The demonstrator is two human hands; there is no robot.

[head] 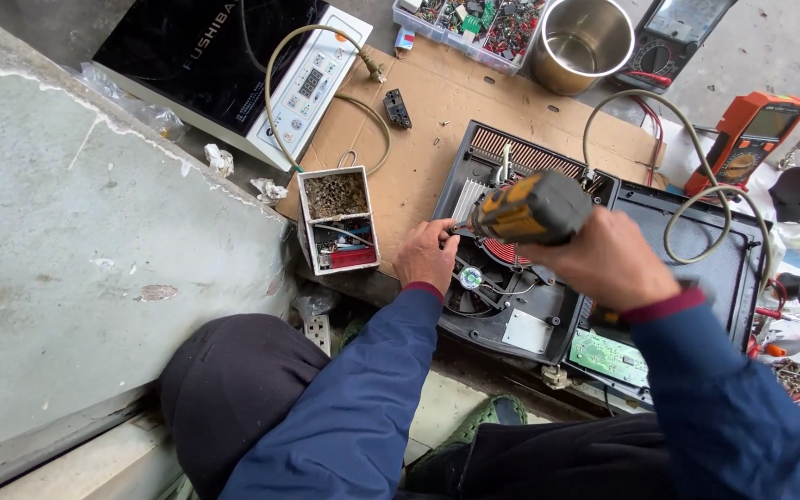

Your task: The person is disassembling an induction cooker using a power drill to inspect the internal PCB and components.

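Grey, stained concrete slab (67, 241) fills the left of the floor, and beside it, up at the top, lies a closed black glass induction cooker with a white control strip (233, 65). Just right of the slab, on a flat sheet of brown cardboard (437, 102), stands a small white open box of screws and odd parts (337, 219), with a beige cable looping above it. Next along, the person's left hand (428, 255) rests at the near left edge of an opened black plastic cooker housing (511, 306), its fingers closed around the front tip of a worn yellow-and-black cordless screwdriver (530, 208); a small round fan and a red coil show inside the housing just below the tool. The right hand (608, 259) is wrapped tight around the screwdriver's handle, holding the tool level above the housing. Both sleeves are dark blue. Behind, a shiny steel pot (585, 42) sits near a clear tray of small components (474, 23). Farther right, the black lid half of the housing (724, 268) lies open with a green circuit board at its near edge, and an orange multimeter (747, 139) rests beyond it.
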